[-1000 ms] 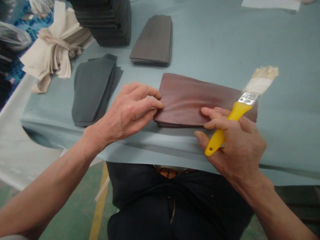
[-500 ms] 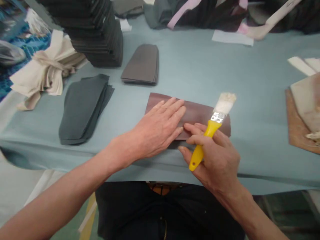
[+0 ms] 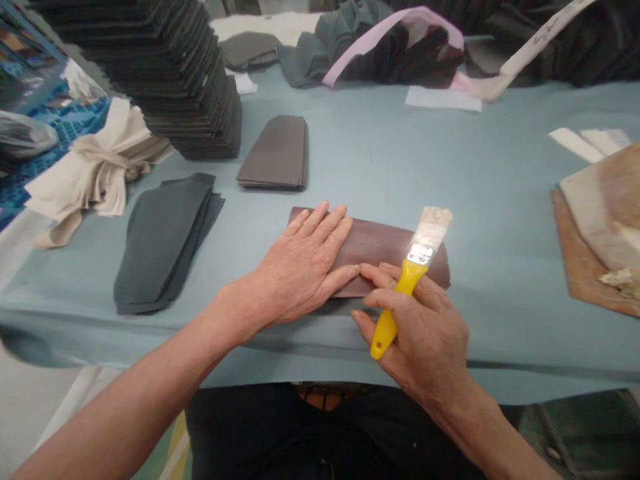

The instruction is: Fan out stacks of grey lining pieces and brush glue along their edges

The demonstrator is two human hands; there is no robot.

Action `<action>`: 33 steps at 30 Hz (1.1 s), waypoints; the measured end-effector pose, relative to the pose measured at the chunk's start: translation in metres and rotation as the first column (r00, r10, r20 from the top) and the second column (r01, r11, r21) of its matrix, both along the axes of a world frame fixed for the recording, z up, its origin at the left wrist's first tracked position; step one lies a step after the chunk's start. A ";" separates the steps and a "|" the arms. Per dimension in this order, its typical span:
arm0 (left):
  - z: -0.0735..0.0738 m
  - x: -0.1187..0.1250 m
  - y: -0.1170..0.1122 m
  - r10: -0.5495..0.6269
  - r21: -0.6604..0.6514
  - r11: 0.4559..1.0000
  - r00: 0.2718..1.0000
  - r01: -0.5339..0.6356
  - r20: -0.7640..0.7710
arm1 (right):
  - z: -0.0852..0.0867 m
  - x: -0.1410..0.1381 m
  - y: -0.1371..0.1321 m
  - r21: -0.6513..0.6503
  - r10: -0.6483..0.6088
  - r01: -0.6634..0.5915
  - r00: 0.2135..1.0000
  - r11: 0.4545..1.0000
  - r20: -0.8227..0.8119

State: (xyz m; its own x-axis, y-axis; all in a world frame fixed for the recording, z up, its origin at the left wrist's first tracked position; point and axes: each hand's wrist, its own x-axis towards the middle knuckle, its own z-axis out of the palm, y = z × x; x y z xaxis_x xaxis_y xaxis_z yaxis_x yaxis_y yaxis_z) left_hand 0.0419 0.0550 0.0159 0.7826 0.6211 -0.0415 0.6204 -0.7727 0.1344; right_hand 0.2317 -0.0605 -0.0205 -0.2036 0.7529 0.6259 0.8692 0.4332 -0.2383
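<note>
A reddish-brown panel [image 3: 380,239], leather-like, lies flat near the front edge of the table, with a dark strip showing under its near edge. My left hand [image 3: 305,263] rests flat on its left part, fingers spread and holding nothing. In my right hand [image 3: 425,320] is a paintbrush [image 3: 411,277] with a yellow handle, tucked between the fingers, its pale crusted bristles pointing up and away. The fingertips of that hand touch the panel's near edge, close to my left thumb.
Left of the panel lie dark green cut pieces [image 3: 165,243] and a grey-brown stack [image 3: 277,153]. Behind them rises a tall dark pile [image 3: 185,87]. Tied cream strips [image 3: 100,160] are at far left. At right sits a brown board [image 3: 570,247] with pale material on it.
My left hand has shifted a little left along the panel, its thumb now stretched toward my right fingertips. The right hand keeps the brush. The whole view has tilted slightly upward.
</note>
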 end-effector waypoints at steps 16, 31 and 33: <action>-0.009 -0.002 -0.009 0.297 0.053 0.953 0.954 -0.299 0.040 | 0.013 -0.008 0.000 -0.144 -0.015 -0.001 0.994 0.990 -0.106; -0.012 -0.003 -0.006 0.280 0.093 0.955 0.959 -0.282 0.043 | 0.012 -0.018 0.039 -0.249 -0.029 -0.007 0.989 0.969 -0.143; -0.012 -0.004 -0.007 0.276 0.098 0.955 0.959 -0.281 0.059 | 0.012 -0.008 0.044 -0.237 -0.056 0.035 0.995 0.971 -0.081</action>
State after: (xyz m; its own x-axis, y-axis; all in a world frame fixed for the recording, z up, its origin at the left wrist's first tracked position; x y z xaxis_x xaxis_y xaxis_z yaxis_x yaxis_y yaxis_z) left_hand 0.0383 0.0485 0.0037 0.5778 0.8135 0.0660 0.8080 -0.5816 0.0944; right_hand 0.2240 -0.0162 -0.0084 -0.1185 0.8879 0.4444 0.8583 0.3167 -0.4038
